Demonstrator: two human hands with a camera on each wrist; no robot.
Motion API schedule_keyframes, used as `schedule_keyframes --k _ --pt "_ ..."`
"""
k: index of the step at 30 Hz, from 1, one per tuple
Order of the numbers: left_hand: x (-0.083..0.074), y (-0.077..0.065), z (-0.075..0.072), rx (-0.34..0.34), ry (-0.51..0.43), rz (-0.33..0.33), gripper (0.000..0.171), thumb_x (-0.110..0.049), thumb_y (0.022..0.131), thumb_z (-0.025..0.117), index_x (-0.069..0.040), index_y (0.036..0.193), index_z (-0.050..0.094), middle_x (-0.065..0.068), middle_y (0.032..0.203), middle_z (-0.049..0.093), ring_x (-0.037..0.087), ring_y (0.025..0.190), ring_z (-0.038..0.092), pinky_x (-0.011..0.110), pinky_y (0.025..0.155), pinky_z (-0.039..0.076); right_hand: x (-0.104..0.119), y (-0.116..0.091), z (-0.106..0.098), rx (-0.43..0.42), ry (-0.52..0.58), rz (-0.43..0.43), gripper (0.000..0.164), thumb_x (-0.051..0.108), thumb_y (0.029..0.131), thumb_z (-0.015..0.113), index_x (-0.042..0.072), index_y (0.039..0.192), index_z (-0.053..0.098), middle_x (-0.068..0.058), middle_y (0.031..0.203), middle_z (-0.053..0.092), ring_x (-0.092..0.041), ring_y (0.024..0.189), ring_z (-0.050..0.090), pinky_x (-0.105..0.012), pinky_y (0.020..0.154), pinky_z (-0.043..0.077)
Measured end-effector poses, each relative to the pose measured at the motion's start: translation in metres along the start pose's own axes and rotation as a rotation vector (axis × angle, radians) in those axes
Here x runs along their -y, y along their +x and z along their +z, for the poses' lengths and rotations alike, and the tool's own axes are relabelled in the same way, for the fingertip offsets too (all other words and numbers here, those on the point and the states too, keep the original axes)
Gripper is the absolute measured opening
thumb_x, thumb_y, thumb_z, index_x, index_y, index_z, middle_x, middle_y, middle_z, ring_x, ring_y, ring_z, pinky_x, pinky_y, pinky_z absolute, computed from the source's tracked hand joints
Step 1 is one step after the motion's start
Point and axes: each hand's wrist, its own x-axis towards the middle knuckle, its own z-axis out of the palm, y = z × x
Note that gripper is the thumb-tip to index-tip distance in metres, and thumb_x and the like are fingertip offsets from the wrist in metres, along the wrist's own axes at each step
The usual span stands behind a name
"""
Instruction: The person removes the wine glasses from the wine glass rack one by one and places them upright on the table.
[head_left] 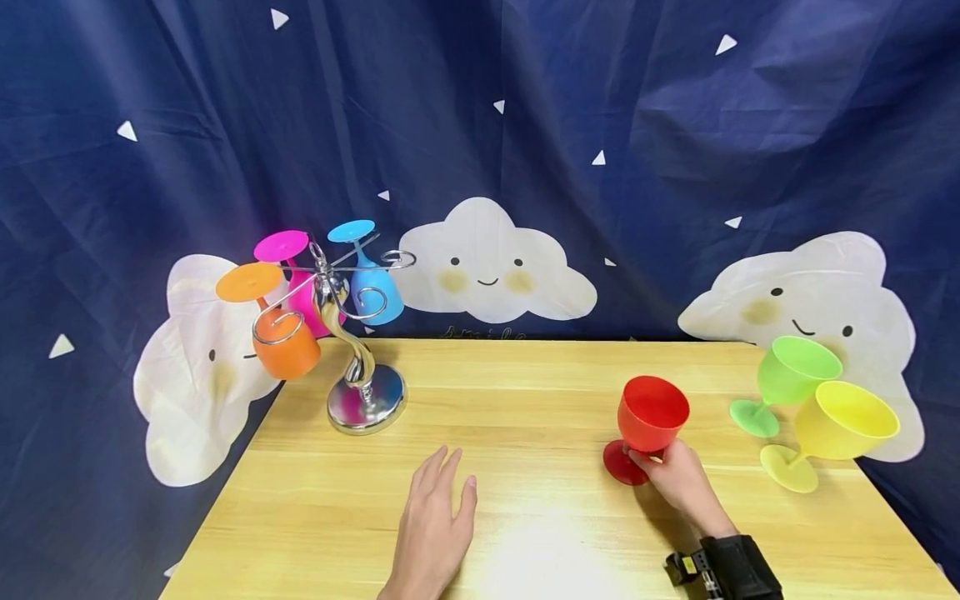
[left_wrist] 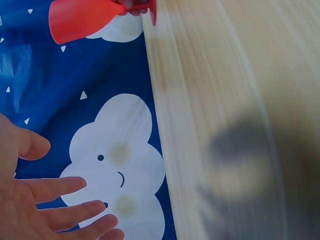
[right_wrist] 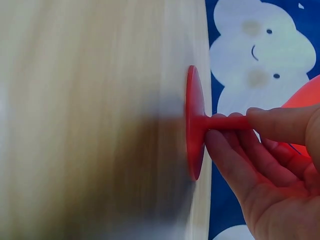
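Observation:
By its stem, my right hand [head_left: 681,482] grips a red goblet [head_left: 651,417], right of centre in the head view. The goblet is upright, its round foot [right_wrist: 194,125] close to the tabletop; whether they touch I cannot tell. My left hand [head_left: 431,525] is over the front of the table, fingers extended, holding nothing. A chrome rack [head_left: 367,398] with curled wire arms stands at the left. Upside down on it hang an orange goblet [head_left: 288,346], a magenta goblet [head_left: 303,302] and a blue goblet [head_left: 378,293].
A green goblet [head_left: 795,371] and a yellow goblet [head_left: 847,425] stand close together near the right edge of the wooden table [head_left: 510,408]. Behind the table hangs a dark blue curtain [head_left: 450,108] with smiling clouds and small white triangles.

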Motion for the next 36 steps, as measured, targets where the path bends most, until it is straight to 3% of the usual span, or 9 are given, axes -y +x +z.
schedule_keyframes --k 8,14,19,22,25,28,36 --pt "-0.001 -0.002 0.005 0.022 -0.029 -0.012 0.045 -0.028 0.108 0.064 -0.005 0.147 0.065 0.019 0.157 0.058 0.04 0.148 0.052 0.063 0.115 0.051 -0.019 0.018 -0.018 0.005 0.021 0.062 0.032 0.007 0.101 0.072 -0.01 0.128 0.064 -0.031 0.127 0.07 -0.047 0.123 0.067 -0.056 0.103 0.057" --pt "-0.002 -0.003 0.006 0.036 -0.048 -0.02 0.045 -0.029 0.109 0.064 -0.005 0.147 0.065 0.02 0.158 0.057 0.041 0.148 0.052 0.063 0.116 0.05 -0.037 0.038 -0.036 -0.016 -0.024 0.091 0.036 0.015 0.104 0.071 -0.01 0.128 0.064 -0.032 0.126 0.071 -0.046 0.119 0.067 -0.049 0.097 0.055" --pt "-0.002 -0.005 0.007 0.05 -0.069 -0.016 0.044 -0.029 0.109 0.063 -0.005 0.146 0.066 0.02 0.157 0.058 0.041 0.147 0.053 0.064 0.116 0.049 -0.051 0.052 -0.048 -0.037 -0.024 0.094 0.035 0.014 0.103 0.072 -0.012 0.126 0.064 -0.032 0.12 0.071 -0.034 0.103 0.068 -0.035 0.084 0.053" --pt "-0.001 -0.006 0.007 0.055 -0.074 -0.022 0.044 -0.03 0.109 0.063 -0.006 0.145 0.066 0.019 0.156 0.059 0.04 0.147 0.052 0.063 0.117 0.049 -0.058 0.058 -0.053 -0.053 -0.027 0.096 0.034 0.013 0.102 0.071 -0.013 0.124 0.064 -0.032 0.118 0.071 -0.036 0.102 0.067 -0.038 0.086 0.053" --pt "-0.001 -0.005 0.008 0.061 -0.076 -0.034 0.043 -0.029 0.109 0.063 -0.006 0.145 0.066 0.02 0.157 0.058 0.04 0.148 0.052 0.063 0.118 0.048 -0.063 0.062 -0.057 -0.085 -0.04 0.107 0.035 0.013 0.103 0.069 -0.015 0.124 0.064 -0.036 0.12 0.07 -0.048 0.112 0.065 -0.053 0.095 0.054" --pt "-0.001 -0.004 0.01 0.071 -0.076 -0.044 0.044 -0.029 0.109 0.063 -0.005 0.146 0.066 0.02 0.157 0.058 0.041 0.148 0.051 0.064 0.118 0.048 -0.067 0.064 -0.06 -0.128 -0.048 0.132 0.037 0.013 0.103 0.067 -0.016 0.125 0.063 -0.038 0.123 0.068 -0.053 0.115 0.063 -0.06 0.099 0.052" --pt "0.0 -0.005 0.011 0.086 -0.081 -0.037 0.045 -0.03 0.109 0.063 -0.004 0.145 0.066 0.022 0.157 0.058 0.043 0.148 0.052 0.066 0.117 0.047 -0.075 0.067 -0.063 -0.232 -0.03 0.202 0.034 0.012 0.103 0.067 -0.016 0.122 0.064 -0.039 0.123 0.068 -0.053 0.113 0.063 -0.048 0.091 0.052"
